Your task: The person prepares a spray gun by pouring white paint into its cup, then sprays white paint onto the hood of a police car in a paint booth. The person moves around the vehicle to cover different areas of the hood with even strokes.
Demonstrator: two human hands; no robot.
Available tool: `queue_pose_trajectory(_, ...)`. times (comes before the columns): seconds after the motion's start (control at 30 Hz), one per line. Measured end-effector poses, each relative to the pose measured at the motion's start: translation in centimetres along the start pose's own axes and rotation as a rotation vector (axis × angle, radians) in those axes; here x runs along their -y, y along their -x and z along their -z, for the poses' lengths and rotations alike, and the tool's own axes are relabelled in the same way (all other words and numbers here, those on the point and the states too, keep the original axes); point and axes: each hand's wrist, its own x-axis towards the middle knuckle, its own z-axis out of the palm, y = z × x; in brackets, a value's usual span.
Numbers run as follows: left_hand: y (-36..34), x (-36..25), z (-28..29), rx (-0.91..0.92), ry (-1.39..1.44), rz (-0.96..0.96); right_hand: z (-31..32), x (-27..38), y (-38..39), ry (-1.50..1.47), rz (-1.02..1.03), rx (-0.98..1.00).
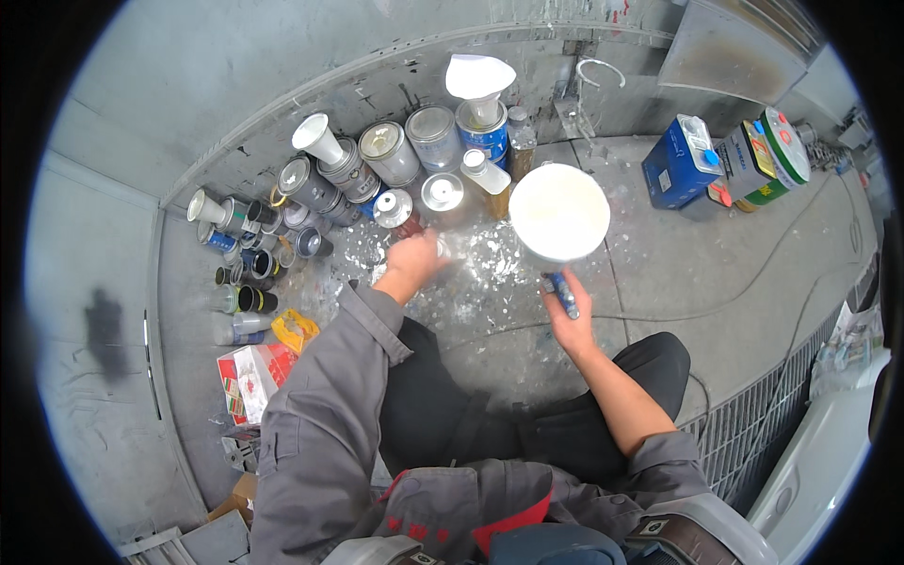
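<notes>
from here the grey wall (235, 85) curves around the floor (659, 273), spattered with white in front of the crouched person (447, 494), who is my clock's centre. a metal grate (753, 419) runs at three o'clock. the white tub (559, 212), pale inside, is at one o'clock. farther out that way is a blue tin (676, 169), a white-and-green pail (784, 151) beyond it. at about nine-thirty lies a red box (231, 381); round to eleven, paint cans (391, 151) crowd along the wall, one bearing a white funnel (318, 138). the right hand (571, 306), at one o'clock, has its fingers wrapped around a blue-stained handle (565, 297) just below the tub; i can't tell whether the two are joined. the left hand (414, 262), at eleven, is blurred, fingers curled; i can't tell what, if anything, they grip. closest to it, at its own eleven, stands a reddish bottle (394, 208), white on top.
</notes>
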Motion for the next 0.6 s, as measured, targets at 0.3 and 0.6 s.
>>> queue_pose_trajectory(0.3,-1.7,2.2,-3.1,0.022,0.045,-0.137,-0.5,1.9,0.7,0.127,0.181,0.139)
queue_pose_trajectory(0.6,-3.6,4.8,-1.3,-0.047,-0.13,-0.302,0.9,3.4,-0.5,-0.138,-0.171,-0.056)
